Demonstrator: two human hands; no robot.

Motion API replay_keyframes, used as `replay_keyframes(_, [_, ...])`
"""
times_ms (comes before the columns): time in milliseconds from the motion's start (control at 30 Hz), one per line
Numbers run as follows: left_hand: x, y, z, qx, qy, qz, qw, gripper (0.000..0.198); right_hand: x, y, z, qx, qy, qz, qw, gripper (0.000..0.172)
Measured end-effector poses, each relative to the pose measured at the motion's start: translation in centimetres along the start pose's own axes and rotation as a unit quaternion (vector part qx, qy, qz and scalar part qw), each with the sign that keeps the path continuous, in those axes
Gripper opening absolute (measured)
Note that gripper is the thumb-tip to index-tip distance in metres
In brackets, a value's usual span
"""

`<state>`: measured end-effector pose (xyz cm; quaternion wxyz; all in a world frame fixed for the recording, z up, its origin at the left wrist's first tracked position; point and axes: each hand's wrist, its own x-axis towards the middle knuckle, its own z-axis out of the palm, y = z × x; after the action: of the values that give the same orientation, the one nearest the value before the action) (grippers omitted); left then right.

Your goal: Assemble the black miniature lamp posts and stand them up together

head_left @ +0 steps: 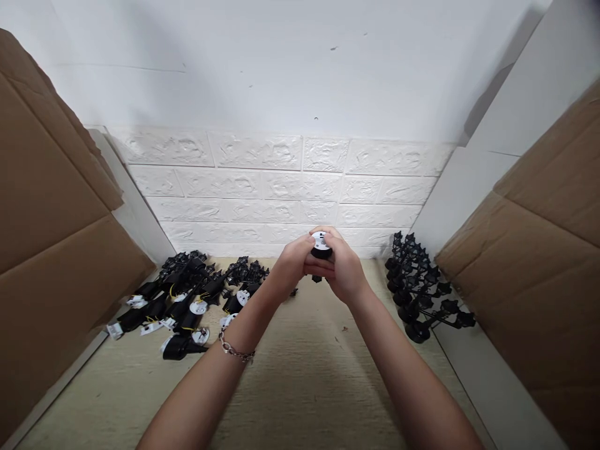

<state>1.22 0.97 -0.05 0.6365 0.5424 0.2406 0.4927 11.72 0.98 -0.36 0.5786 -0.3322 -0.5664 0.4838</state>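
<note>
Left: jumbled black fittings (157, 307), white discs (199, 307) and yellow wires exposed, apparently unfinished. Centre: my left hand (294, 259) and right hand (345, 265), fingers curled snugly around one black piece (321, 254) above the bench (328, 387), white face (321, 237) up, seemingly under way. Right: upright clustered units (402, 295), presumably done.

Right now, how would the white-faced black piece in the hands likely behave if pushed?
The white-faced black piece is probably stiff: its outline looks crisply round between the left hand and right hand. It might roll on edge, given its curved black side.
</note>
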Motion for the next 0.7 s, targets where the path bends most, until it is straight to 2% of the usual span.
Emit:
replay_keyframes(467, [-0.4, 0.3, 0.3, 0.016, -0.005, 0.006, 1.000, 0.030, -0.6, -1.1, 0.1, 0.025, 0.002, -0.013, 1.000, 0.018])
replay_keyframes(700, [-0.6, 0.5, 0.4, 0.009, 0.000, 0.010, 1.000, 0.031, -1.0, -1.7, 0.4, 0.054, -0.013, 0.025, 0.998, 0.017])
